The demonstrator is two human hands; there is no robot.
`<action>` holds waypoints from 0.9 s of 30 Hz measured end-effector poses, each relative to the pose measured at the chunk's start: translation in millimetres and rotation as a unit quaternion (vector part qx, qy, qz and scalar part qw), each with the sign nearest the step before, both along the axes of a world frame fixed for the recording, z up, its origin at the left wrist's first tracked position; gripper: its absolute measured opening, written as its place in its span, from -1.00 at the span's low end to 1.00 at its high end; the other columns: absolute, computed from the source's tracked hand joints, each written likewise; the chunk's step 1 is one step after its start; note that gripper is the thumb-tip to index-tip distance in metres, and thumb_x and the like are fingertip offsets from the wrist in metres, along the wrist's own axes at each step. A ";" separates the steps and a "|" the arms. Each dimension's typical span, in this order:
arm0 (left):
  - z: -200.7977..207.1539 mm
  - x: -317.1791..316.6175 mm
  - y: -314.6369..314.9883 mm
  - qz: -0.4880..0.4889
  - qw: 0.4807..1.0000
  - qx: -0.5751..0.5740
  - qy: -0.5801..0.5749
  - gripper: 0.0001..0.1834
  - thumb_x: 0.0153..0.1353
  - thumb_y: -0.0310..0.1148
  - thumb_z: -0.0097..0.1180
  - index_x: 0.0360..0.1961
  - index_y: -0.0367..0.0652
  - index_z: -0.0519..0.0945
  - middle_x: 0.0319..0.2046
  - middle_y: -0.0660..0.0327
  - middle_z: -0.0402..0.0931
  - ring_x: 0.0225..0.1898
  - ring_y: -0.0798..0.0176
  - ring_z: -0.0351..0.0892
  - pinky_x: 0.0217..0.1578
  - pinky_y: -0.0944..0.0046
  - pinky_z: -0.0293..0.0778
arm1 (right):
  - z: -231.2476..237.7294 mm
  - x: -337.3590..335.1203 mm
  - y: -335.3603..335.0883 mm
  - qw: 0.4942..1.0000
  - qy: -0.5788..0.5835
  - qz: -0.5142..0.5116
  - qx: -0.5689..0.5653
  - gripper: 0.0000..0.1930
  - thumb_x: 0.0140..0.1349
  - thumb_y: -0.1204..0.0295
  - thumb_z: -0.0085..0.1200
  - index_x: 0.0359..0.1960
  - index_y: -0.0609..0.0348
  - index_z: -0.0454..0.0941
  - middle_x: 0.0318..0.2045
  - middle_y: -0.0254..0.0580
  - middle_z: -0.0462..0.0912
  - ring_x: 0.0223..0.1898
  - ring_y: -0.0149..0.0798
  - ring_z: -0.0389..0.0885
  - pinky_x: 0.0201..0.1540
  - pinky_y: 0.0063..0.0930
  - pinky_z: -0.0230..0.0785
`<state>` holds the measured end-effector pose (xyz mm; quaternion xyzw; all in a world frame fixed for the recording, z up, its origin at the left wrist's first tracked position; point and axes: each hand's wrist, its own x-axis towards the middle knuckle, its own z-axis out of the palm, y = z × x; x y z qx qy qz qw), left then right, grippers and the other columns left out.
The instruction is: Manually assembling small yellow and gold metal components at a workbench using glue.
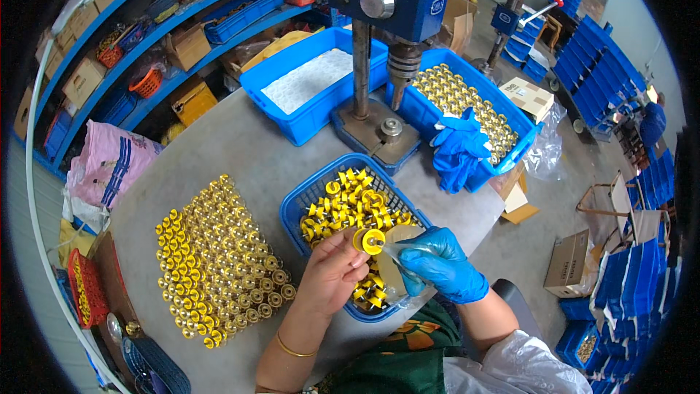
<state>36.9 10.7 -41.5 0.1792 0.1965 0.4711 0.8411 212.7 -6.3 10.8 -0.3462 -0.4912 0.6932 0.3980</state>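
My bare left hand [332, 277] pinches a round yellow-capped part [373, 241] between thumb and fingertips, its yellow face turned to the right. In a blue glove, my right hand [446, 266] grips a translucent soft plastic squeeze bottle [397, 279], partly covered by the fingers. The bottle's narrow tip is at the face of the part; whether they touch I cannot tell. Both hands are above a blue mesh basket [290, 201] heaped with loose yellow parts [357, 204]. Left of the basket, many brass-coloured parts [226, 241], some yellow-capped, stand in rows on the grey table [197, 153].
Behind the basket stands a blue drill press [386, 0]. A blue tub [310, 120] with a white sheet inside is left of it. Blue gloves [461, 147] hang over another tub [503, 168] of brass parts. Shelves [182, 58] line the left, with a red basket [82, 284] nearby.
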 end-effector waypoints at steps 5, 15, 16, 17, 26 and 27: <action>2.5 -6.8 4.8 0.027 0.996 0.041 0.079 -0.87 0.10 -0.46 -0.11 -0.33 -0.24 0.43 -0.50 0.35 0.31 -0.54 0.54 0.18 -0.60 0.59 0.09 | -16.3 5.9 -2.3 0.993 0.097 0.001 0.063 -0.84 0.11 0.42 -0.08 -0.47 0.27 0.48 -0.65 -0.35 0.47 -0.62 -0.54 0.39 -0.56 -0.67 0.26; 32.5 -4.0 5.0 0.166 0.812 0.376 0.415 -0.75 -0.18 -0.53 0.19 -0.37 -0.20 0.50 -0.53 0.38 0.19 -0.58 0.57 0.08 -0.60 0.59 0.02 | 4.5 -11.9 9.8 0.983 -0.166 -0.023 0.079 -0.60 -0.06 0.43 0.13 -0.13 0.24 0.40 -0.27 -0.33 0.51 -0.33 -0.50 0.43 -0.27 -0.63 0.30; 33.3 -0.2 2.7 0.196 0.824 0.356 0.394 -0.74 -0.19 -0.52 0.20 -0.37 -0.19 0.49 -0.54 0.39 0.18 -0.59 0.57 0.06 -0.60 0.59 0.02 | 5.4 -11.4 8.9 0.982 -0.167 -0.023 0.080 -0.60 -0.06 0.43 0.13 -0.13 0.24 0.40 -0.27 -0.33 0.51 -0.33 -0.50 0.43 -0.27 -0.63 0.30; 32.9 2.7 0.6 0.221 0.852 0.326 0.345 -0.71 -0.23 -0.52 0.23 -0.40 -0.19 0.47 -0.54 0.39 0.17 -0.62 0.57 0.04 -0.62 0.59 0.01 | 6.0 -11.2 7.7 0.992 -0.112 -0.053 0.029 -0.60 -0.05 0.42 0.12 -0.12 0.23 0.40 -0.26 -0.34 0.51 -0.36 -0.53 0.42 -0.34 -0.66 0.30; 11.9 6.9 -4.8 0.207 0.814 0.363 0.403 -0.75 -0.23 -0.60 0.19 -0.45 -0.24 0.45 -0.47 0.35 0.22 -0.56 0.55 0.08 -0.54 0.58 0.07 | 6.4 -14.8 4.4 0.991 -0.007 -0.129 -0.023 -0.57 -0.08 0.37 0.10 -0.10 0.19 0.39 -0.16 -0.32 0.47 -0.35 -0.56 0.42 -0.55 -0.79 0.28; 12.4 6.9 -4.9 0.197 0.821 0.352 0.405 -0.77 -0.22 -0.65 0.14 -0.45 -0.27 0.44 -0.41 0.32 0.23 -0.52 0.55 0.10 -0.47 0.57 0.11 | 6.3 -16.2 3.5 0.990 -0.015 -0.141 -0.010 -0.56 -0.07 0.38 0.10 -0.10 0.20 0.38 -0.15 -0.32 0.46 -0.34 -0.56 0.42 -0.54 -0.79 0.29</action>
